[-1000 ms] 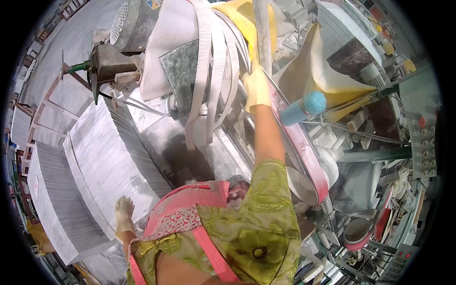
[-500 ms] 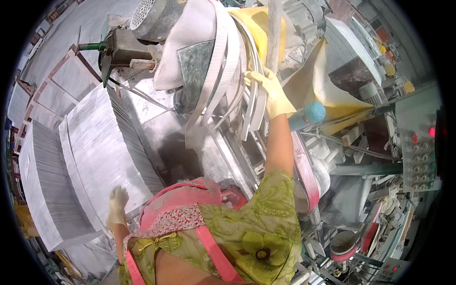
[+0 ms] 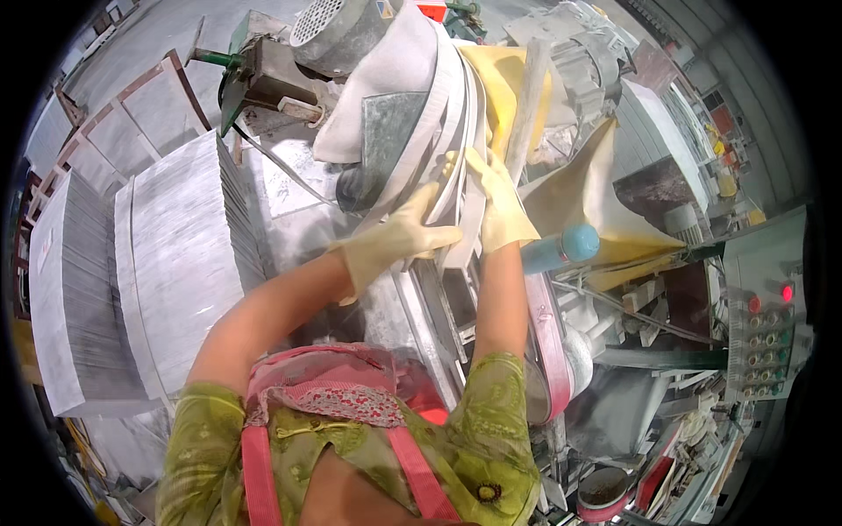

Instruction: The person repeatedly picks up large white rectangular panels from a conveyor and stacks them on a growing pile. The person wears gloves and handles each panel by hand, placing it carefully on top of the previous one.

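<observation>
1. Two gloved hands meet on a bundle of long white strips (image 3: 456,167) hanging from the machine at the far middle of the scene.
2. The left hand (image 3: 395,241), in a pale yellow glove, lies flat against the near side of the bundle, fingers spread and pressing; whether the thumb wraps behind cannot be told.
3. The right hand (image 3: 495,197), gloved alike, closes round the right edge of the same strips, fingers curled over them.
4. The strips look thin, long and bendy, curving under their own weight, so they probably handle light but floppy. Their edges may be sharp and dusty, hence slippery. A hold across the whole bundle, one hand above the other, seems best to keep them from fanning out.
5. Just right of the hands a yellow cloth (image 3: 605,219) drapes down, and a blue-capped handle (image 3: 561,248) pokes out near the right forearm.
6. Left of the arms stand stacked grey slabs (image 3: 180,263) on edge.
7. At the far right sits a control panel (image 3: 767,324) with red lamps.
</observation>
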Motion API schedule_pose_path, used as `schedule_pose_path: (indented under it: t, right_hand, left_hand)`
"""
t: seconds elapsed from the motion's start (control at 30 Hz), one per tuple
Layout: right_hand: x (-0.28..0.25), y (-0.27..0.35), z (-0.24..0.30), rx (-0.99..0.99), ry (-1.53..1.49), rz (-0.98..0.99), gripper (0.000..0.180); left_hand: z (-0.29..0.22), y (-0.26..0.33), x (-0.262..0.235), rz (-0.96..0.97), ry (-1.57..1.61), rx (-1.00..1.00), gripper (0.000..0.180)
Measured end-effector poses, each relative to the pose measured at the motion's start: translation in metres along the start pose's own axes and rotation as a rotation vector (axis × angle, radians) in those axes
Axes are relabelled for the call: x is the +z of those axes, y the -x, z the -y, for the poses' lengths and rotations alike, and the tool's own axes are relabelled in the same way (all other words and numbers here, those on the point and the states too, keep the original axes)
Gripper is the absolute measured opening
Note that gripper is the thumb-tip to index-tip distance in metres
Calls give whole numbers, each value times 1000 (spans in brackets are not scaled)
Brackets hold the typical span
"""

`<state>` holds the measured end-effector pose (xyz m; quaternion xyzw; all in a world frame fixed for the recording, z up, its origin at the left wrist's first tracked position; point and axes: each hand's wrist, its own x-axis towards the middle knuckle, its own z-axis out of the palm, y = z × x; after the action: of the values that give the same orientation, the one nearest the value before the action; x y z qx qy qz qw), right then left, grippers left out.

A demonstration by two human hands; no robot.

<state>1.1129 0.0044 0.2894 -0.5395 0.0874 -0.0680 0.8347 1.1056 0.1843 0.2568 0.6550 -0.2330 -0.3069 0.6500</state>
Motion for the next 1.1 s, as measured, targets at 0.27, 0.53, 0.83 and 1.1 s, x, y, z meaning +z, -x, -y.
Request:
schedule_pose_path:
  t: [0.27,0.53,0.83,1.1]
  right_hand:
    - [-29,-10,-6,-25,61,-155,28]
    - [-78,-63,-43,8,183,-288,34]
    - [4,22,-6,-546,651,-576,58]
    - [145,64,-16,-74,-534,386,60]
  left_hand:
    - [-50,43,-12,6,-136,31,49]
    - [-139,144,-41,117,-415,-194,45]
    - [-172,256,-76,96,-377,-531,47]
    - [-121,420,-117,178,-67,-368,50]
